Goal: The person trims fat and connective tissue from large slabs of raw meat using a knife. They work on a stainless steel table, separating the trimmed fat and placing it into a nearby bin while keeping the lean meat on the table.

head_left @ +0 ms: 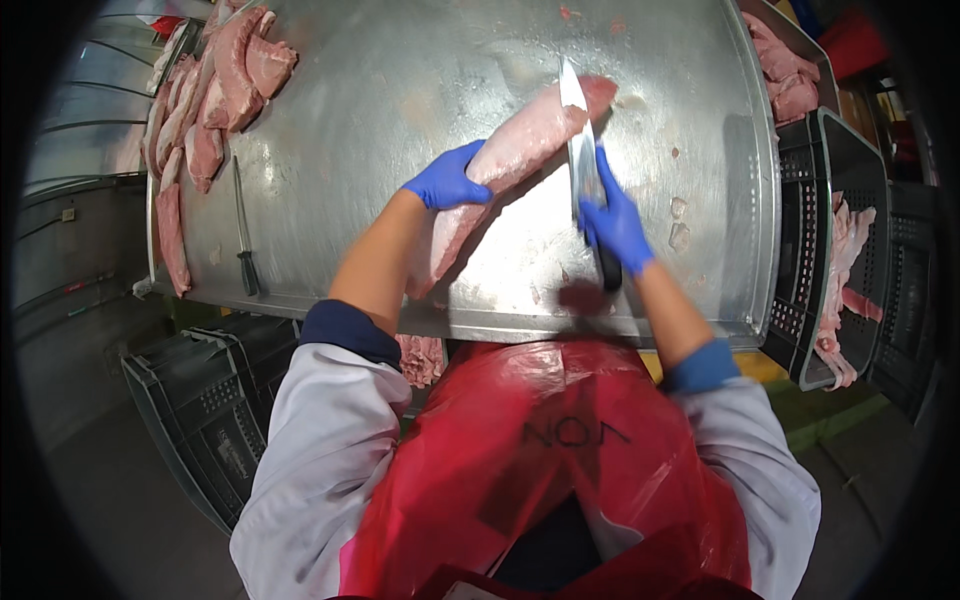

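A long pink pork loin lies slantwise across the metal table, its far end to the right. My left hand, in a blue glove, is closed around the middle of the loin. In my right hand, also gloved in blue, is a knife with a dark handle. The blade points away from me and crosses the loin near its far end. Whether the edge has cut into the meat I cannot tell.
Several meat pieces are heaped at the table's left, beside a sharpening steel. Crates with meat or trimmings stand at the right edge. A dark crate stands below at the left.
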### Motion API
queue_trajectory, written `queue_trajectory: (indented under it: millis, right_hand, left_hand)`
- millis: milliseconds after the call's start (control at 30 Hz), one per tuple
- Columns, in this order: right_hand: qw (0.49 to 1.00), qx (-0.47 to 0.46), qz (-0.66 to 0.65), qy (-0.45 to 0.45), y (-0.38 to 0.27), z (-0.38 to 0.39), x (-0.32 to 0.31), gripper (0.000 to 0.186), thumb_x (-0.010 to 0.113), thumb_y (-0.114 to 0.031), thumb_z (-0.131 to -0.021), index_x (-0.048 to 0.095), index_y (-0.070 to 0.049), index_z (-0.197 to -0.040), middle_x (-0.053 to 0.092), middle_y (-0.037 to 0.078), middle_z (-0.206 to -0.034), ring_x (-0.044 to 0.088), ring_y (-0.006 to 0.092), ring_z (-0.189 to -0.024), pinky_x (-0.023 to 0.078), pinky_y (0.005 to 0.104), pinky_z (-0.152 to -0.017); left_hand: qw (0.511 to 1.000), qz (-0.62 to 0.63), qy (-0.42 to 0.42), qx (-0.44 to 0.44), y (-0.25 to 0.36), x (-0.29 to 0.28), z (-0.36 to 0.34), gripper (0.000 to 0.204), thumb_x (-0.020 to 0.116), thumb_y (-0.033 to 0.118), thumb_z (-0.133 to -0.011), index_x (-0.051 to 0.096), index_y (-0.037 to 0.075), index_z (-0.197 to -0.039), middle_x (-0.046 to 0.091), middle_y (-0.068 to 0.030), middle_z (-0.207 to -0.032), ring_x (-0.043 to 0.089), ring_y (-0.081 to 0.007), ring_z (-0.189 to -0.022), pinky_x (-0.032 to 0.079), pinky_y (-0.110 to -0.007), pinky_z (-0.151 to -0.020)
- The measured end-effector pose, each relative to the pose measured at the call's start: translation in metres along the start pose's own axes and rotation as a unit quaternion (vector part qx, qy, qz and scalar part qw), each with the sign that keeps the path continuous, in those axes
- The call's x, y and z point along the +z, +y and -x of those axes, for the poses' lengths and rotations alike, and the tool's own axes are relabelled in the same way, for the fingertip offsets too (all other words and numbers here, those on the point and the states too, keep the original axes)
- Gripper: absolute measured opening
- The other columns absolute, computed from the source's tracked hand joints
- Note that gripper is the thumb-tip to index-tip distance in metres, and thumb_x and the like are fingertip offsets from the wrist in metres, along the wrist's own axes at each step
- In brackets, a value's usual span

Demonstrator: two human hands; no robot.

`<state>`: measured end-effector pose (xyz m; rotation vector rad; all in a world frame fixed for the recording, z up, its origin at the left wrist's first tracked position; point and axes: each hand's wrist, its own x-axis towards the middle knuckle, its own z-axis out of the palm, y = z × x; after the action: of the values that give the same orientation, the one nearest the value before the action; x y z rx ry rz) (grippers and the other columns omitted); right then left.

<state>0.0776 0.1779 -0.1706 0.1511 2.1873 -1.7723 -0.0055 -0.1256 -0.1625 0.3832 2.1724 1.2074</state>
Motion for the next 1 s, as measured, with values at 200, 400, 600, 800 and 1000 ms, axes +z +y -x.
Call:
queue_trajectory:
  millis: [200, 400, 600, 800, 1000]
  right_hand:
    - [1.000, -0.008, -0.008, -0.004, -0.016, -0.005, 0.001, 0.077, 0.060, -0.015, -0.096, 0.023, -0.031, -0.162, 0.067, 0.006, -0.074, 0.059, 0.0108, -0.058, 0.052, 0.0287, -0.052]
    - [0.978, -0.134, 0.139, -0.077, 0.060, 0.130, -0.026, 0.077, 0.062, -0.009, -0.094, 0.027, -0.021, -0.162, 0.066, 0.011, -0.086, 0.066, 0.0177, -0.078, 0.054, 0.0318, -0.082]
    - [1.000, -0.002, 0.018, 0.008, 0.050, 0.161, -0.134, 0.082, 0.056, 0.001, -0.092, 0.022, -0.023, -0.163, 0.059, -0.003, -0.077, 0.049, 0.0039, -0.058, 0.048, 0.0219, -0.057]
    - [0.993, -0.021, -0.073, 0.085, 0.022, 0.123, -0.135, 0.085, 0.057, -0.001, -0.093, 0.017, -0.025, -0.164, 0.062, 0.001, -0.078, 0.051, 0.0048, -0.057, 0.049, 0.0231, -0.053]
    - [0.995, -0.030, -0.087, 0.039, 0.065, 0.102, -0.112, 0.080, 0.056, -0.008, -0.097, 0.016, -0.026, -0.164, 0.064, 0.002, -0.077, 0.056, 0.0068, -0.061, 0.050, 0.0247, -0.054]
  left_hand:
    - [0.999, 0.028, -0.013, 0.012, -0.002, 0.003, 0.006, 0.094, 0.080, 0.026, -0.064, 0.046, 0.002, -0.148, 0.060, -0.0150, -0.139, 0.053, -0.0260, -0.132, 0.038, -0.039, -0.114]
    - [0.998, -0.054, 0.024, 0.006, -0.006, -0.008, 0.017, 0.095, 0.079, 0.025, -0.063, 0.045, 0.002, -0.148, 0.057, -0.0157, -0.142, 0.052, -0.0252, -0.134, 0.037, -0.039, -0.115]
    - [0.861, -0.429, 0.255, 0.096, 0.045, 0.077, 0.012, 0.081, 0.072, 0.025, -0.069, 0.046, 0.003, -0.143, 0.054, -0.0259, -0.129, 0.052, -0.0435, -0.118, 0.039, -0.053, -0.105]
    - [0.840, -0.509, 0.187, -0.003, 0.077, 0.139, -0.039, 0.030, 0.061, 0.024, -0.090, 0.055, 0.008, -0.115, 0.062, -0.0181, -0.101, 0.064, -0.0415, -0.094, 0.051, -0.049, -0.081]
    - [0.920, -0.246, 0.287, -0.101, 0.043, 0.117, -0.029, 0.017, 0.059, 0.013, -0.093, 0.053, 0.003, -0.104, 0.064, -0.0227, -0.087, 0.068, -0.0349, -0.085, 0.052, -0.045, -0.074]
